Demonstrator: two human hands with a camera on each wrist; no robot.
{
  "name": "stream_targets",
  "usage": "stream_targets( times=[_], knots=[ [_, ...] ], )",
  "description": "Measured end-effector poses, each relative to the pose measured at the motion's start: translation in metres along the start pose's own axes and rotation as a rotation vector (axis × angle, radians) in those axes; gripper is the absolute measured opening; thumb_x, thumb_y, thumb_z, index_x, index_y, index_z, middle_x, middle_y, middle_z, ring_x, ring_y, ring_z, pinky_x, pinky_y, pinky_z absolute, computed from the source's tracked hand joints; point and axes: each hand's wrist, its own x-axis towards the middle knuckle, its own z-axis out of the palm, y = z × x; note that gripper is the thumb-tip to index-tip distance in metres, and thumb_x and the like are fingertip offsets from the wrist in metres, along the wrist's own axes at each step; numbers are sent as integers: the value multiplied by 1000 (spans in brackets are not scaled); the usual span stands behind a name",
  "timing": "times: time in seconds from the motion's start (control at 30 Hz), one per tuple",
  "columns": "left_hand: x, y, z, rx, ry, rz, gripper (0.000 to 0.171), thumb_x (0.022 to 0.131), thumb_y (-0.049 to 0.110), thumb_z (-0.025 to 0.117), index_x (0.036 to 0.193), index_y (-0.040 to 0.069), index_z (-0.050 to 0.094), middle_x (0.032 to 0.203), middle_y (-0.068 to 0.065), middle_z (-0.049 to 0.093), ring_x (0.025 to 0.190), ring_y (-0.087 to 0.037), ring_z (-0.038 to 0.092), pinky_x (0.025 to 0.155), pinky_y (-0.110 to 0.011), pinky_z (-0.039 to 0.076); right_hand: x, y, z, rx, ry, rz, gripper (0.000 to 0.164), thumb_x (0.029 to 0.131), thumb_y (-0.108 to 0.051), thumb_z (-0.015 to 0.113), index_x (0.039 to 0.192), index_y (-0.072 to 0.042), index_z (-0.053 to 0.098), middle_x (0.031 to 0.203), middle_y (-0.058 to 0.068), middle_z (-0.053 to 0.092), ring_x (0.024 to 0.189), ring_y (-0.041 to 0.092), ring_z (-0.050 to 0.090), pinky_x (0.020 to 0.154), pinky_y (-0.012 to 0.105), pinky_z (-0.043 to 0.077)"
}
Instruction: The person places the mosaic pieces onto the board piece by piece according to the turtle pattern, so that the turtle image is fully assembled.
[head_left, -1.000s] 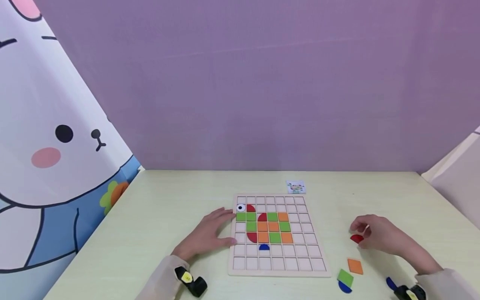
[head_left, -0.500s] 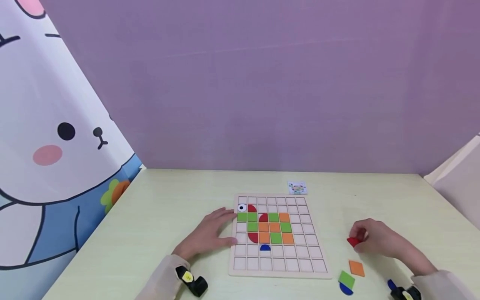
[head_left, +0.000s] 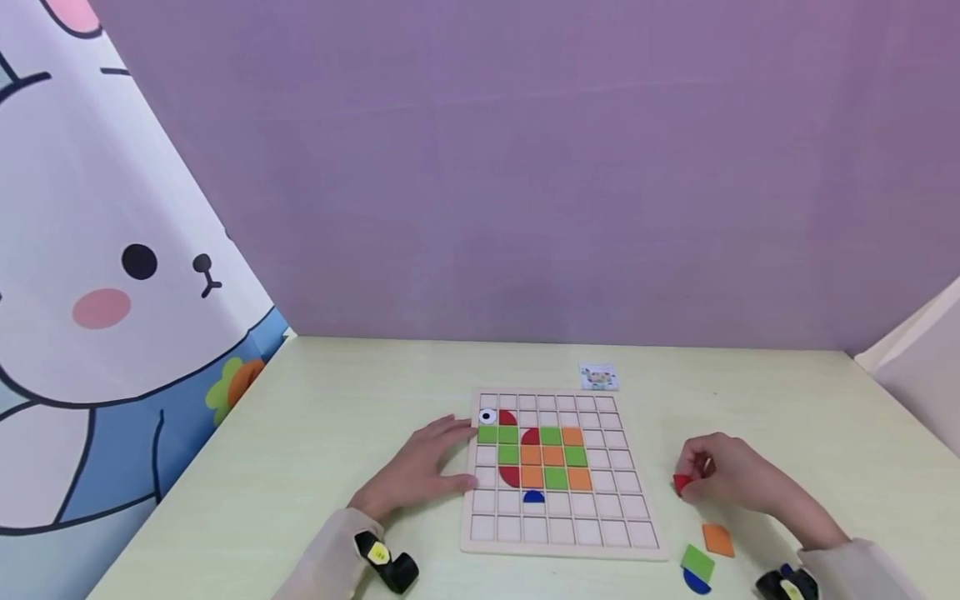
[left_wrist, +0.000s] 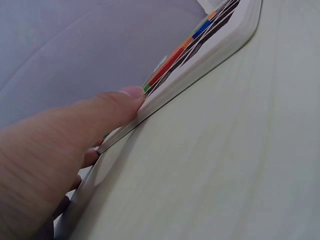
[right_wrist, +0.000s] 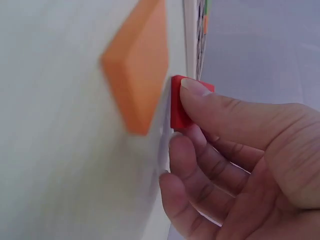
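A pale wooden grid board (head_left: pixel 562 552) lies on the table, partly filled with green, orange and red pieces, a blue half-round piece (head_left: pixel 533 497) and a white eye piece (head_left: pixel 487 416). My left hand (head_left: pixel 416 467) rests at its left edge, fingers extended. In the left wrist view the thumb (left_wrist: pixel 127 100) touches the board's rim. To the right of the board, my right hand (head_left: pixel 731 475) pinches a red piece (head_left: pixel 680 482) between thumb and fingers. In the right wrist view that red piece (right_wrist: pixel 177 107) has straight sides; its far side is hidden by the thumb.
Between the board and my right sleeve lie an orange square (head_left: pixel 718 540), a green square (head_left: pixel 698 563) and a blue half-round piece (head_left: pixel 697 582). Another blue piece (head_left: pixel 786 570) shows by the right wrist camera. A small picture card (head_left: pixel 599 377) lies behind the board.
My right hand has moved left toward the board, carrying the red piece and turning it. The left hand keeps its place at the board's edge. The head view has shifted slightly.
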Motion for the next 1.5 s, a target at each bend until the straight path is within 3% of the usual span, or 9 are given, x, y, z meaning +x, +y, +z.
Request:
stream_targets(
  times=[0.4, 0.87, 1.1, 1.5],
  knots=[
    [0, -1, 0, 12, 4, 10, 76, 82, 60, 62, 144, 20, 44, 151, -3, 39, 144, -32, 25, 112, -60, 24, 18, -24, 3, 31, 57, -49, 16, 76, -4, 75, 77, -10, 60, 70, -3, 53, 62, 5, 46, 55, 19, 37],
    [1, 0, 1, 12, -11, -5, 74, 82, 58, 62, 144, 21, 43, 152, -1, 38, 144, -30, 24, 113, -59, 25, 47, -53, 15, 64, 73, 35, 11, 80, -4, 72, 80, -9, 62, 79, 2, 59, 72, 16, 52, 60, 22, 45],
    [-1, 1, -2, 19, -11, -10, 74, 83, 58, 62, 144, 21, 43, 152, -2, 38, 145, -29, 24, 113, -59, 25, 59, -61, 19, 92, 65, -27, 10, 80, -1, 71, 81, -5, 61, 77, 2, 59, 71, 16, 51, 60, 24, 44],
    [-9, -1, -2, 8, -30, -1, 73, 83, 58, 62, 143, 22, 44, 151, -1, 39, 145, -29, 23, 113, -58, 25, 74, -67, 32, 112, 54, 49, 4, 81, -3, 68, 80, -4, 64, 78, 4, 59, 74, 17, 50, 62, 26, 44]
  ],
)
